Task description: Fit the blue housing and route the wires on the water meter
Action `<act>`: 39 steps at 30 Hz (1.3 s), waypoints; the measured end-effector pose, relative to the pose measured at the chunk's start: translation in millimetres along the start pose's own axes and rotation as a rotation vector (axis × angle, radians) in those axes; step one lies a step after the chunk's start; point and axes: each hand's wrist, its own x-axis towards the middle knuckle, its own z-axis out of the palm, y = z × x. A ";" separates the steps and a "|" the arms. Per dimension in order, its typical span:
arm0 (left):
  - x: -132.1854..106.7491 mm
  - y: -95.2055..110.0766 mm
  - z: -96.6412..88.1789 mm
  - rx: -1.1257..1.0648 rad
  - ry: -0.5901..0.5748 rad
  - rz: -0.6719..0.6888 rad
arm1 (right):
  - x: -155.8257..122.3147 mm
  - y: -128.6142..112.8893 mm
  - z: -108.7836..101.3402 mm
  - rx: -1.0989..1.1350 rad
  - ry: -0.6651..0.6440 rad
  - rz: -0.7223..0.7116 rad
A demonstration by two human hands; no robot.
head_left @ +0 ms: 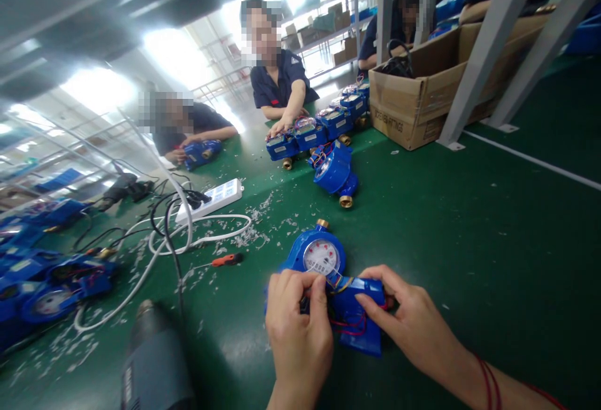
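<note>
On green bench (469, 260) | left hand (298, 328), right hand (404, 316) grip water meter (328, 272) | open bench rightward

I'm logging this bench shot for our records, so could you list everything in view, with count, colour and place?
water meter in hand: one, blue with a white dial, near edge of the table, red wires at its open housing
row of water meters: about five, blue, far side by a co-worker's hand
tipped water meter: one, blue with brass ends, mid-table
more meters: several, blue, far left
power strip: one, white, centre left, with white and black cables
screwdriver: one, orange handle, left of the held meter
heat gun: one, dark grey, bottom left
cardboard box: one, brown, upper right
table: green, strewn with pale scraps
co-workers: at least three, dark blue shirts, far side
left hand: grip pinching at the wires
right hand: grip on the housing
</note>
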 end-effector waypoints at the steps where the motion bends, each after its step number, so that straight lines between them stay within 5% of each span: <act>1: 1.7 0.7 0.0 0.008 0.006 0.006 | -0.3 0.4 0.4 -0.006 -0.002 -0.006; 12: 27.8 -3.8 8.9 0.158 0.030 0.059 | -7.2 7.7 5.1 -0.157 0.030 -0.126; 18: 40.4 -11.5 -3.2 0.205 -0.156 0.089 | -6.8 10.8 3.7 -0.137 -0.008 -0.097; 21: 38.7 -11.1 -21.7 0.182 -0.253 0.259 | -5.7 11.7 3.2 -0.122 -0.003 -0.098; 24: 36.8 -11.3 -32.1 0.308 -0.483 0.469 | -5.2 10.7 3.0 -0.129 -0.010 -0.132; 29: 43.5 -14.1 -27.2 0.333 -0.720 0.545 | -5.3 8.1 1.3 -0.130 -0.013 -0.197; 39: 51.5 -8.3 -12.0 0.442 -0.693 0.469 | -3.4 7.8 -0.6 -0.122 -0.044 -0.300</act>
